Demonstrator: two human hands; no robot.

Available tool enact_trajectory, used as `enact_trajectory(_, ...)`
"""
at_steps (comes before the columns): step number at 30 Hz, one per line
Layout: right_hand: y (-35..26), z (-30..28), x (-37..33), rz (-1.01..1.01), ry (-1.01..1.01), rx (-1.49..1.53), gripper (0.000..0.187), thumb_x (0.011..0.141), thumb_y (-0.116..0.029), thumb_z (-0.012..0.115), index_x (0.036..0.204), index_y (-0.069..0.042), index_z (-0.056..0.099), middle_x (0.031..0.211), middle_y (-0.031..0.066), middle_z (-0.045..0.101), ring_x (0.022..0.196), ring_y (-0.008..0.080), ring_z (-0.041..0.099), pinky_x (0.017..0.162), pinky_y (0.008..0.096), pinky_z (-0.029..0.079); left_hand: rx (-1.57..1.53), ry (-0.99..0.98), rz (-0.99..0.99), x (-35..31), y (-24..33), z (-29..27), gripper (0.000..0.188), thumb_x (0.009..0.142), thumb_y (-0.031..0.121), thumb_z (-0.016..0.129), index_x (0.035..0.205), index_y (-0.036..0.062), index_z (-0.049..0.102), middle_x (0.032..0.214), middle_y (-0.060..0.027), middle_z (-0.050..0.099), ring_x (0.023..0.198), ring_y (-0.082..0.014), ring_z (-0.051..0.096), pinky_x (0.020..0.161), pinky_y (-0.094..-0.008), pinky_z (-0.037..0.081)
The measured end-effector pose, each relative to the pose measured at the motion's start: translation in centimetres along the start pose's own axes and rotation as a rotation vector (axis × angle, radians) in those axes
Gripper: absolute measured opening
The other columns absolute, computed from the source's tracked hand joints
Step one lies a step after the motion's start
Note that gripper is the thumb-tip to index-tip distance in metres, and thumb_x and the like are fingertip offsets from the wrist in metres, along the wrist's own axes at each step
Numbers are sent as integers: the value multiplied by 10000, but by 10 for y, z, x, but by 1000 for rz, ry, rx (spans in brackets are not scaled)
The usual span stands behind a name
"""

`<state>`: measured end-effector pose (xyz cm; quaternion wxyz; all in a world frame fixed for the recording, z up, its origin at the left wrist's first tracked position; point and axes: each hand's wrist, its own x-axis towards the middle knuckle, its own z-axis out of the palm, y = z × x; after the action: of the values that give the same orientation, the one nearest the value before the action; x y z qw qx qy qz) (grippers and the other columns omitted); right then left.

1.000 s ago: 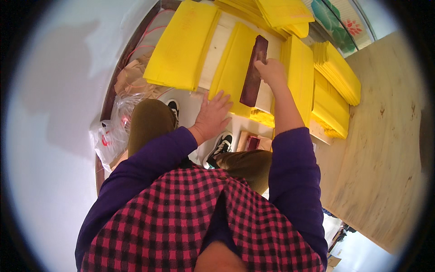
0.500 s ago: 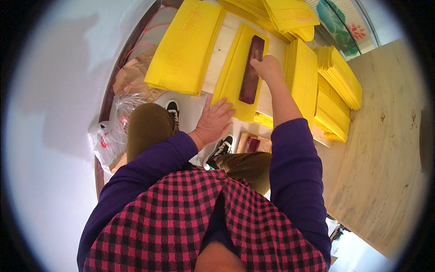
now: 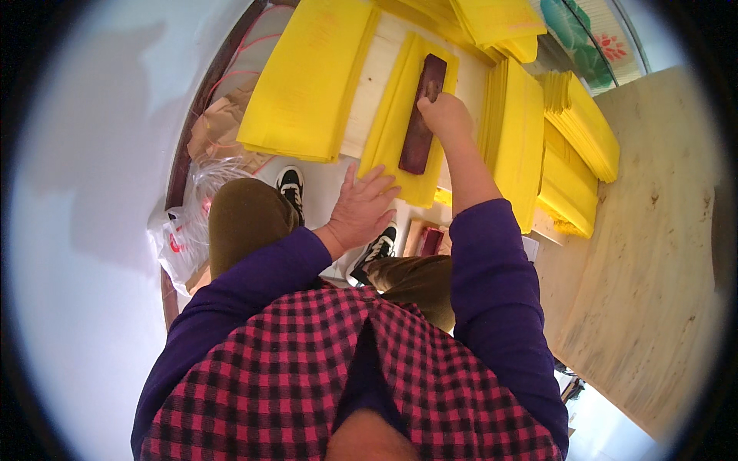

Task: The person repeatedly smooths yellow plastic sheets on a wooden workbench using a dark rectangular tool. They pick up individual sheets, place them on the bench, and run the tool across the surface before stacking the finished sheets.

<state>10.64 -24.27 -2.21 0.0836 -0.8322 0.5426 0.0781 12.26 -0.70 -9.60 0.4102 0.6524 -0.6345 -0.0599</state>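
Note:
A long, dark red wooden printing block [image 3: 416, 146] lies along a narrow stack of yellow paper [image 3: 384, 127] in front of me. My right hand [image 3: 447, 115] is closed around the block's middle, its fingers partly hidden behind the hand. Spread flat, my left hand [image 3: 361, 207] rests its fingertips on the near left corner of the same paper stack and grips nothing. Whether the block's underside touches the paper all along cannot be seen.
Left of it stands a wider yellow paper stack [image 3: 307, 77] with faint red print. More yellow stacks [image 3: 516, 146] stand to the right, beside a wooden board [image 3: 646, 253]. Below the table edge is a box with a red pad [image 3: 430, 242]. Brown paper and a plastic bag [image 3: 184, 242] lie left.
The block has shifted slightly left across the paper with my right hand on it. My left hand stays at the stack's near corner.

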Motion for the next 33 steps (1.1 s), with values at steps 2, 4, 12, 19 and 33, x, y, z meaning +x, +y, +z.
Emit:
enact_trajectory(2, 1, 4, -1, 6, 50, 21, 437, 759, -404, 483, 950, -48, 651, 961, 182, 630, 900, 319, 607, 772, 407, 479, -45, 39, 3, 1, 0, -4, 371, 735, 143, 620, 1093, 78, 551, 1142, -110, 493, 1161, -303, 409, 1012, -492, 222)
enact_trajectory(4, 2, 4, 0, 12, 21, 43, 436, 760, -403, 478, 948, -49, 650, 958, 182, 630, 897, 325, 606, 774, 408, 477, -134, 84, -7, 4, -1, -9, 365, 734, 111, 608, 1091, 60, 548, 1125, -136, 499, 1114, -319, 436, 973, -458, 294)
enact_trajectory(12, 20, -5, -4, -91, 155, 206, 439, 748, -398, 486, 879, -6, 634, 916, 208, 622, 855, 344, 598, 753, 415, 466, -131, 209, -168, 20, -8, -17, 375, 706, 79, 567, 1077, 30, 543, 1106, -165, 507, 1040, -342, 450, 904, -418, 346)
enact_trajectory(19, 71, -48, -84, -119, 367, 704, 377, 773, -334, 561, 736, 40, 588, 634, 156, 582, 580, 245, 576, 563, 358, 450, -95, 232, -139, 23, 1, -18, 349, 713, 68, 554, 1061, 39, 555, 1103, -151, 515, 1032, -335, 454, 903, -413, 349)
enact_trajectory(33, 206, -72, -225, 134, 849, 1467, 178, 873, -183, 509, 888, -15, 567, 619, -8, 543, 443, 41, 420, 376, 186, 305, -407, 42, -98, 90, 45, 24, 246, 802, 75, 543, 1039, 16, 571, 905, -115, 589, 839, -234, 553, 739, -314, 451)
